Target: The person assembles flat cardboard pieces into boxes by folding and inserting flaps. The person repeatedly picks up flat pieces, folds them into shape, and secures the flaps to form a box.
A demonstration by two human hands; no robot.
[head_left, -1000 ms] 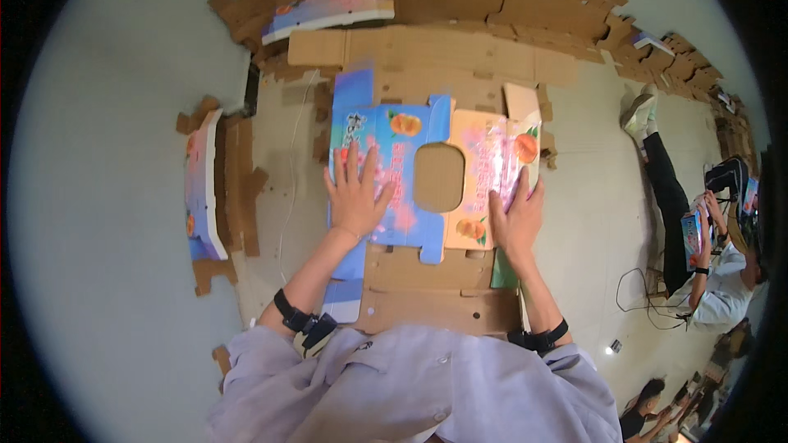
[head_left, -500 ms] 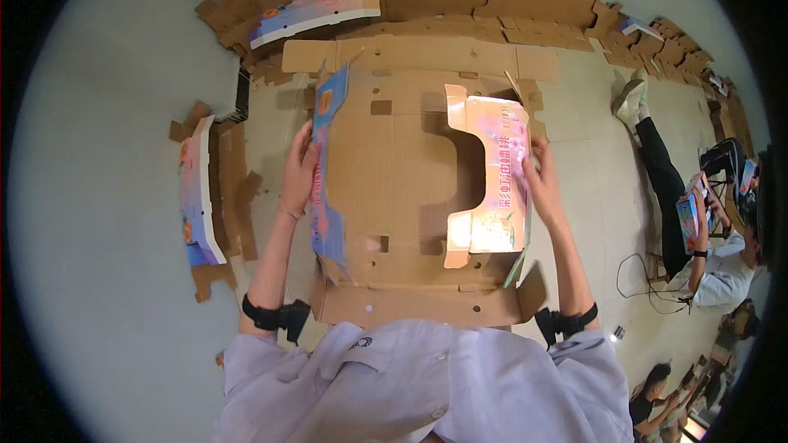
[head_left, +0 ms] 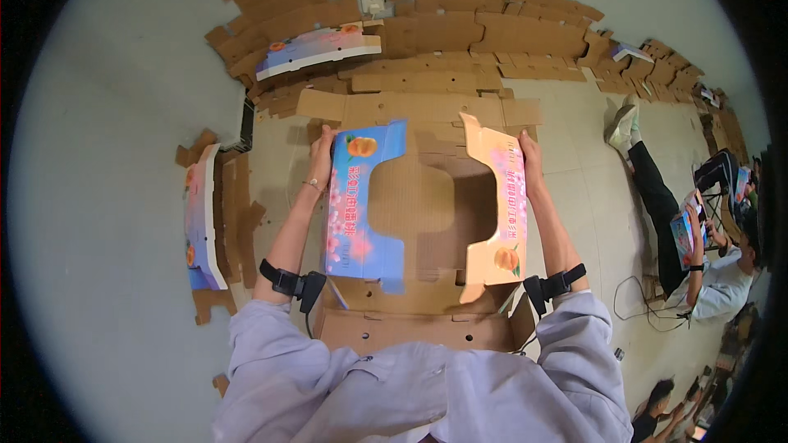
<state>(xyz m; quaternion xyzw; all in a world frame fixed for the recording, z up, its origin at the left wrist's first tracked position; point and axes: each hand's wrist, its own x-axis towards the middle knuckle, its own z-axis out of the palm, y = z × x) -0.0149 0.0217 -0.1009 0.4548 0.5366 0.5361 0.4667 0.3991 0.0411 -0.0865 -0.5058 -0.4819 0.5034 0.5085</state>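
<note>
A large brown cardboard box [head_left: 410, 189] lies partly folded in front of me. Its left side panel [head_left: 345, 221], printed blue and pink with a peach, leans inward with the print facing up. The right side panel [head_left: 507, 221], orange and pink, also has a curved cut-out and notched end flaps. My left hand [head_left: 322, 152] is closed on the outer edge of the left panel near its far end. At the matching spot on the right panel, my right hand [head_left: 531, 156] grips the outer edge. Some fingers of both hands are hidden by the cardboard.
Flattened brown cardboard [head_left: 435, 33] lines the far wall. One printed carton piece [head_left: 320, 47] leans there, and another printed carton piece [head_left: 203, 217] stands at the left wall. A seated person [head_left: 714, 271] handles a printed carton at the right, near a black cable [head_left: 644, 303].
The left panel has tipped inward, so its printed face now shows. The right panel appears narrower and more tilted. Both hands have shifted along the edges toward the far ends.
</note>
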